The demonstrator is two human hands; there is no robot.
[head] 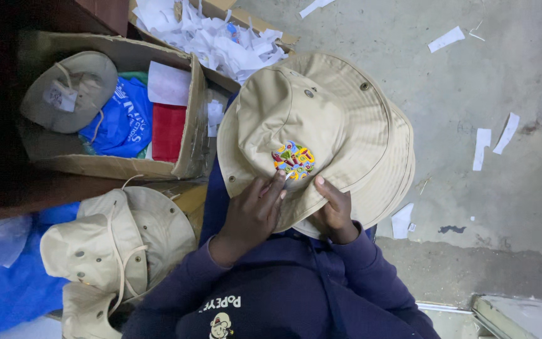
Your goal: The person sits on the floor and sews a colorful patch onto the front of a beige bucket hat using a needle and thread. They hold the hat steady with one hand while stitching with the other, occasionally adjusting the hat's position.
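Both hands are on a beige cotton bucket hat (321, 125) resting on the lap: the left hand (252, 216) presses fingertips on its colourful round embroidered patch (293, 159), and the right hand (335, 210) pinches the brim just right of that patch. Left of the patch sit a cardboard box (192, 125) of folded fabric and more beige hats (117, 242).

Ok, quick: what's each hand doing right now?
Left hand: on the beige bucket hat, fingers pressing its colourful patch.
Right hand: gripping the hat's brim.
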